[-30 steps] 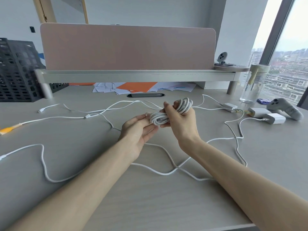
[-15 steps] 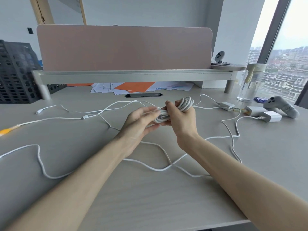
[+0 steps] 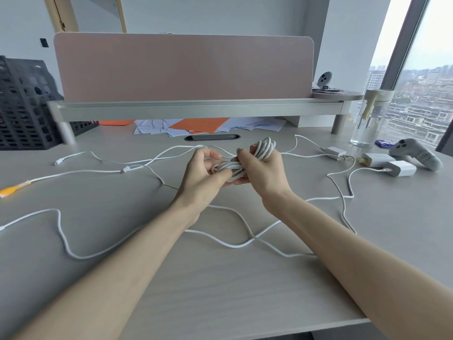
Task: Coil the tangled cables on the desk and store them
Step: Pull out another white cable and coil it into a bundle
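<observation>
Head view, left edge first: what sits there?

At the back stands a black perforated crate [image 3: 22, 106], and in front of it lies a cable end with an orange tip [image 3: 12, 190]. Loose cables [image 3: 63, 239], all white, sprawl across the pale surface [image 3: 220, 290].

And the middle?

The left hand [image 3: 203, 177] has its fingers curled and pinches strands at the left end of a coiled bundle [image 3: 263, 148] of white cable. The right hand [image 3: 264, 173] is wrapped round the same bundle, whose loops stick out above the fist. The bundle is held over the surface, in front of a pink partition [image 3: 183, 67]. Orange and white papers [image 3: 201, 125] lie under the shelf behind.

Further right?

There are white chargers [image 3: 402, 168] with cables plugged in. A grey controller [image 3: 414, 153] lies just beside them, and a clear bottle [image 3: 370, 119] stands behind, near the window.

Any writing to read?

There is dark lettering on the controller's band, but it is too blurred to make out.
</observation>
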